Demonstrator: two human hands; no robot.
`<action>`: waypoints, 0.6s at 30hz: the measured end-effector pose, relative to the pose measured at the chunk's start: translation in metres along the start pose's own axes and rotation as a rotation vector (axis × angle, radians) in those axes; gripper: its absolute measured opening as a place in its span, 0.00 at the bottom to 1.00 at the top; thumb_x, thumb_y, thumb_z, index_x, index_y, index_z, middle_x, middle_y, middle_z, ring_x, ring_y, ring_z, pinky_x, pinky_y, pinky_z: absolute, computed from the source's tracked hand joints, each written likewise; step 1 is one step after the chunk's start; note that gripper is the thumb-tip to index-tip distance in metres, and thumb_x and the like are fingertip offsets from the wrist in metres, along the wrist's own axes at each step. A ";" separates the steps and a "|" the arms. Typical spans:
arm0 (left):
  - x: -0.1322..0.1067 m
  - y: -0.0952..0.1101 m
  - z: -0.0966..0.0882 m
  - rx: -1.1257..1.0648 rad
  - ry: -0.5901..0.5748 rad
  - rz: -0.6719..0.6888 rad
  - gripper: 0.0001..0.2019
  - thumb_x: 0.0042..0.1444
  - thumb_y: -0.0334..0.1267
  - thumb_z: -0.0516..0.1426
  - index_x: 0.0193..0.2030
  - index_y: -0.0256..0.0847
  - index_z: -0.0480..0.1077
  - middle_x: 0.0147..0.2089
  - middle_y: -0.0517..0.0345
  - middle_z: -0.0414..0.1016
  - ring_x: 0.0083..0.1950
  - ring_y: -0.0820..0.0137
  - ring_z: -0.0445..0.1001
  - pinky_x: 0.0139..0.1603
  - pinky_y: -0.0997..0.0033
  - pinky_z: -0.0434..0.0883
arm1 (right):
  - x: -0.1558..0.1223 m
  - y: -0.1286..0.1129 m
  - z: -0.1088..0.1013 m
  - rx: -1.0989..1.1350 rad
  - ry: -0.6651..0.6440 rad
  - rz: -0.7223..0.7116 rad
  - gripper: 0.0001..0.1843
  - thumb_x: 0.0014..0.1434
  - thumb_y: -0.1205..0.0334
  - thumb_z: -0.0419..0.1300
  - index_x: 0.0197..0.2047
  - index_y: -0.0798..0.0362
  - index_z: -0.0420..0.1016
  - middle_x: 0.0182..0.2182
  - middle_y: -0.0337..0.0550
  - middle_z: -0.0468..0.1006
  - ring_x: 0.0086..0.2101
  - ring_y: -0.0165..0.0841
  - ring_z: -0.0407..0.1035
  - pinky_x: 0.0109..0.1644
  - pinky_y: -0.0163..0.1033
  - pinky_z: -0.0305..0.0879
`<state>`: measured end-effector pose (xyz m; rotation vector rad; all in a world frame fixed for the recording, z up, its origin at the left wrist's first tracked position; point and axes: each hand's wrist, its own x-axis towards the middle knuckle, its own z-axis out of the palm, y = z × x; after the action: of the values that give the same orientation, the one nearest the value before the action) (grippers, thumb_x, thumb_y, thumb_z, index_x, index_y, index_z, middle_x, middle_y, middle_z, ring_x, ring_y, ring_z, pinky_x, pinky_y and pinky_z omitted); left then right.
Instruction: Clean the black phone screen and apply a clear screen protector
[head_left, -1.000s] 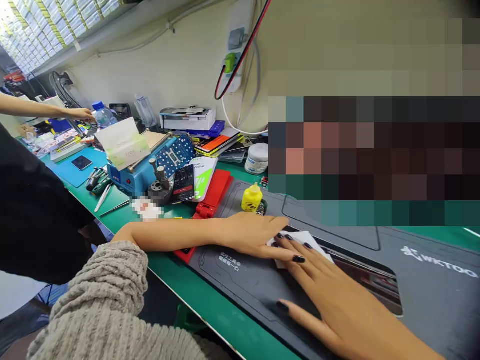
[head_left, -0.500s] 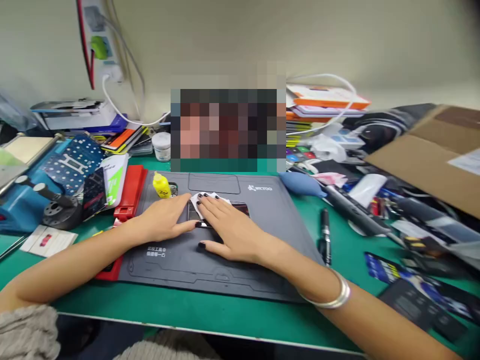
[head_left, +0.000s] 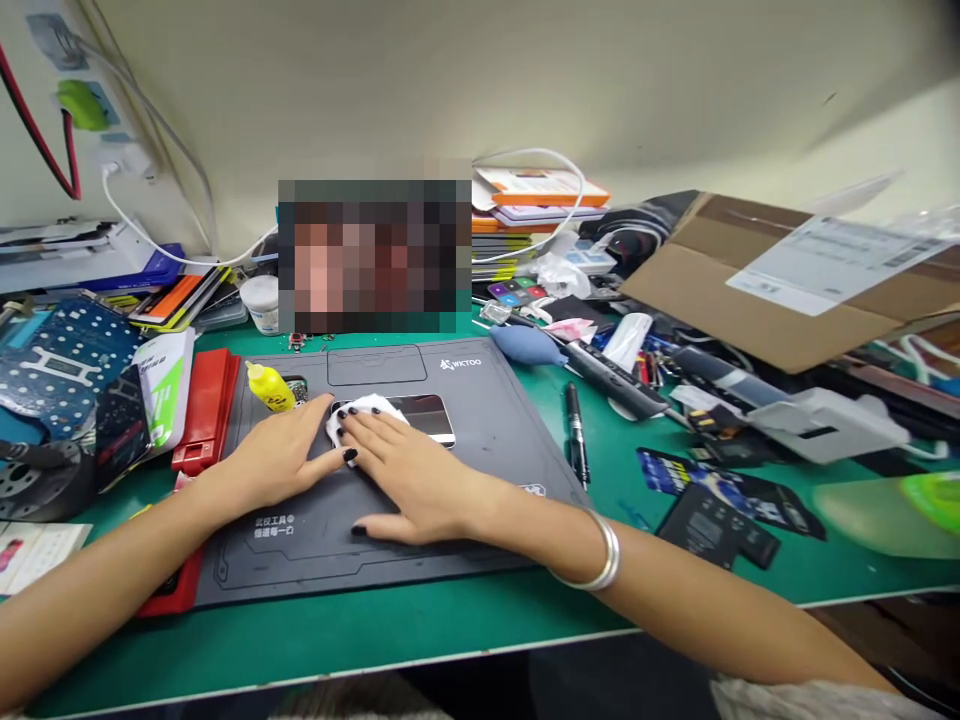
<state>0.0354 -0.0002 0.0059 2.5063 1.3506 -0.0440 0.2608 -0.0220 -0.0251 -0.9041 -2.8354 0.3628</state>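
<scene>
A phone [head_left: 420, 415] with a glossy dark screen lies flat on the grey work mat [head_left: 480, 460]. A white cloth [head_left: 358, 408] rests on its left end. My right hand [head_left: 405, 480] lies flat, fingers stretched out and pressing on the cloth. My left hand [head_left: 274, 460] lies flat beside it on the mat, its fingertips at the phone's left edge. A small yellow bottle [head_left: 270, 388] stands just behind my left hand.
A red case [head_left: 206, 410] lies left of the mat, with blue tools [head_left: 60, 360] beyond it. A black pen [head_left: 575, 435] lies right of the mat. A cardboard box [head_left: 780, 280], a white device [head_left: 825, 425] and dark packets [head_left: 720, 505] crowd the right side.
The view has swung to the right, bringing the cluttered right side of the bench into sight. Both hands stay flat on the cloth and phone.
</scene>
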 end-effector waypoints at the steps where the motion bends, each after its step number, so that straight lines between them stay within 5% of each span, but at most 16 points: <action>1: 0.000 0.000 0.000 -0.001 0.004 0.002 0.31 0.67 0.55 0.46 0.65 0.31 0.57 0.51 0.39 0.75 0.50 0.52 0.77 0.50 0.54 0.74 | 0.000 -0.001 0.001 0.007 -0.005 -0.027 0.50 0.62 0.36 0.57 0.69 0.73 0.59 0.72 0.70 0.51 0.72 0.56 0.44 0.75 0.58 0.41; 8: -0.001 -0.002 0.002 0.016 0.030 0.010 0.31 0.66 0.53 0.46 0.67 0.32 0.55 0.49 0.40 0.77 0.51 0.51 0.78 0.51 0.53 0.74 | 0.002 0.004 -0.001 0.017 0.006 0.079 0.49 0.63 0.38 0.58 0.72 0.69 0.55 0.72 0.69 0.50 0.72 0.55 0.44 0.74 0.61 0.45; 14: -0.002 -0.002 0.003 -0.007 0.060 0.028 0.30 0.66 0.54 0.47 0.66 0.32 0.57 0.60 0.34 0.73 0.57 0.49 0.76 0.56 0.51 0.73 | -0.001 -0.013 0.001 0.035 -0.018 -0.044 0.46 0.63 0.37 0.57 0.68 0.70 0.63 0.72 0.68 0.52 0.72 0.53 0.45 0.75 0.57 0.44; 18: -0.002 0.000 0.001 -0.015 0.032 0.015 0.30 0.67 0.54 0.46 0.65 0.31 0.57 0.57 0.34 0.74 0.54 0.50 0.77 0.53 0.52 0.74 | 0.000 -0.007 0.001 0.020 -0.006 -0.028 0.45 0.64 0.38 0.56 0.69 0.70 0.61 0.72 0.68 0.53 0.72 0.54 0.45 0.75 0.57 0.42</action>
<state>0.0339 -0.0021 0.0052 2.5144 1.3391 0.0098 0.2566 -0.0276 -0.0238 -0.8605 -2.8417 0.3907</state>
